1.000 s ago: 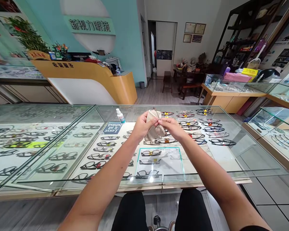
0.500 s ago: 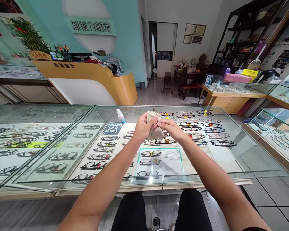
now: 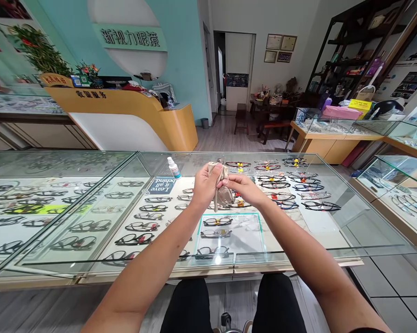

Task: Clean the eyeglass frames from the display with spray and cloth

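Observation:
My left hand (image 3: 204, 185) is closed around a beige cloth (image 3: 215, 167), its thumb pressing the folded fabric. A pair of glasses (image 3: 225, 196) is partly wrapped in the cloth; one lens shows below my fingers, and the rest is hidden. From the other side my right hand (image 3: 245, 188) pinches the glasses between thumb and fingertips. Both hands are raised over the glass display case (image 3: 180, 159). A white spray bottle (image 3: 174, 168) stands on the glass to the left of my hands.
Rows of eyeglass frames (image 3: 135, 238) lie inside the case beneath the glass top. The case's near edge runs just before my knees. Another glass case (image 3: 333, 127) stands at the right, and an orange-and-white counter (image 3: 180, 127) is behind on the left.
My left hand has shifted slightly left and its grip on the cloth has changed. The cloth is bunched higher, and more of the lens shows below it. My right hand still pinches the glasses.

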Demonstrator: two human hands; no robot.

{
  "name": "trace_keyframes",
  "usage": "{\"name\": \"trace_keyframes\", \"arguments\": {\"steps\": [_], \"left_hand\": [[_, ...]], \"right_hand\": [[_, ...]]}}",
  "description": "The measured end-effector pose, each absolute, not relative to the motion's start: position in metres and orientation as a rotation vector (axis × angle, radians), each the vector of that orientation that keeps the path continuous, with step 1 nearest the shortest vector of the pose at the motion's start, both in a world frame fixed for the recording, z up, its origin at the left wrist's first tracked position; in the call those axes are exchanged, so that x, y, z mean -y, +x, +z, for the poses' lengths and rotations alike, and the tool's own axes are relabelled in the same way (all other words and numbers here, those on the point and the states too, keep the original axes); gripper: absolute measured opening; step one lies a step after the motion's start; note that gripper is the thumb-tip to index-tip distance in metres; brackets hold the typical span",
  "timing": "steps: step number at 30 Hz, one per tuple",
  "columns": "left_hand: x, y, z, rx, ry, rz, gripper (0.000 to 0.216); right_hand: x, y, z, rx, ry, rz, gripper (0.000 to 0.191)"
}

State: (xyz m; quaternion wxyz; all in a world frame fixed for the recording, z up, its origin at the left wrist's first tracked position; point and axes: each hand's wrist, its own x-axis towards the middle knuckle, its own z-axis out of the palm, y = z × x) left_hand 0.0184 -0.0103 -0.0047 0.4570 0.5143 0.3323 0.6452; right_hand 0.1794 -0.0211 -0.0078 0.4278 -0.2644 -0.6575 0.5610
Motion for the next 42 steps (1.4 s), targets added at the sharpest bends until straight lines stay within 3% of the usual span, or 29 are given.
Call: {"name": "trace_keyframes", "arguments": {"steps": [20, 42], "left_hand": [[0.005, 0.012, -0.003, -0.65, 1.23, 1.377, 0.067], [0.013, 0.009, 0.007, -0.696, 1.27, 1.233, 0.058]], "right_hand": [[0.015, 0.189, -0.002, 1.344, -0.72, 1.473, 0.048], [0.015, 0.192, -0.006, 1.482, -0.656, 1.459, 0.049]]}}
